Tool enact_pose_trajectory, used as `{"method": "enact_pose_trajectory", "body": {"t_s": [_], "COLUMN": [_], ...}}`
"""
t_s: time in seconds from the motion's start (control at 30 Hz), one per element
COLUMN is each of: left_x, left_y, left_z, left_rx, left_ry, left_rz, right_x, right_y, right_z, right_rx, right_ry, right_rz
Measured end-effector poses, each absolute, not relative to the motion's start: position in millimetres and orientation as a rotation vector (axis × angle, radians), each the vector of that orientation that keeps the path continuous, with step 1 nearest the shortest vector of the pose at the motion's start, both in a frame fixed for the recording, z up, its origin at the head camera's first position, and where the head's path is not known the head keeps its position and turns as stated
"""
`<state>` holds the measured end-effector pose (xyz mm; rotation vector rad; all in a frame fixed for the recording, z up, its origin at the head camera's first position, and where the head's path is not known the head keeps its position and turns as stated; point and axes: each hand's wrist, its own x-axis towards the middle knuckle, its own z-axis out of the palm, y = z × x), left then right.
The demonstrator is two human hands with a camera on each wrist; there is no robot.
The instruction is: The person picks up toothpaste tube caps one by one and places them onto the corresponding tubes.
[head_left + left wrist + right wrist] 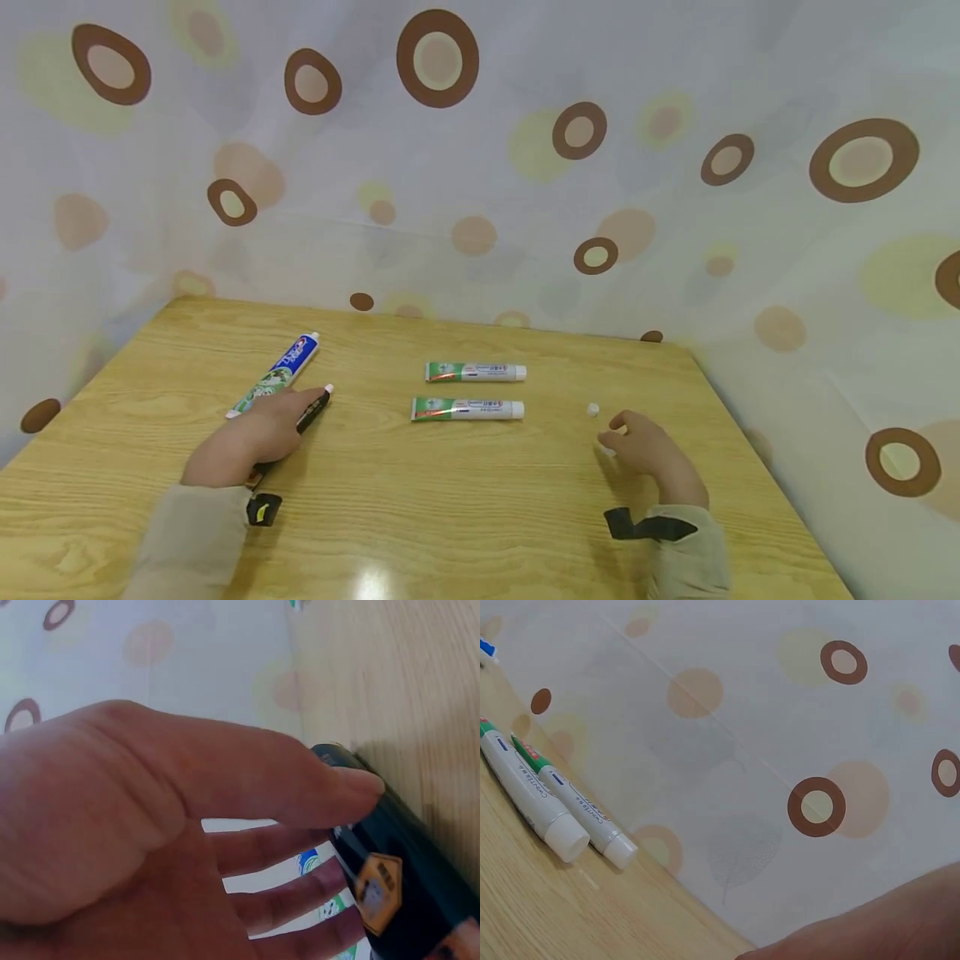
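Observation:
In my left hand (258, 437) I grip a dark toothpaste tube (405, 862) with an orange hexagon badge, thumb on one side and fingers on the other. Its small white tip (328, 388) points up and away. Just beyond this hand lies a blue, green and white toothpaste tube (296, 356), partly covered by the hand. My right hand (648, 452) hovers low over the table's right side, thumb and forefinger apart. A small white cap (593, 410) lies just beyond its fingertips. Another small white piece (606, 451) shows under the thumb; whether it is touched is unclear.
Two green-and-white toothpaste tubes lie side by side mid-table, the farther tube (476, 372) and the nearer tube (467, 409), white caps to the right. The wooden table (420, 517) meets a wall covering (510, 183) with brown rings at its back and sides.

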<state>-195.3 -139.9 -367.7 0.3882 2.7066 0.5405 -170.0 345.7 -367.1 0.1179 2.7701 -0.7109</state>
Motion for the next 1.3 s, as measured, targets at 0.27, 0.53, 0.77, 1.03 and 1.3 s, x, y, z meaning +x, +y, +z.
{"method": "enact_pose_trajectory", "body": {"t_s": [0.27,0.53,0.77,1.03,1.3], "left_x": [-197.9,-197.9,-201.3,-202.7,-199.4], "left_y": [-125.3,-114.3,-111.4,-109.7,-109.4], "left_z": [-377.8,-386.8,-393.1,-395.4,-392.6], "left_rx": [0.483,0.498,0.527,0.545,0.49], "left_ry": [2.742,2.711,2.797,2.865,2.837], "left_rz": [0.54,0.699,0.74,0.711,0.663], "right_x": [-170.5,-170.0,-169.7,-170.7,-172.5], "right_y": [340.6,337.8,335.0,336.5,335.9], "right_z": [-369.3,-376.8,-375.0,-376.3,-378.8], "right_rx": [0.052,0.015,-0.011,0.032,0.053], "right_ry": [2.778,2.767,2.794,2.783,2.761], "right_rz": [-0.768,-0.863,-0.829,-0.839,-0.921]}}
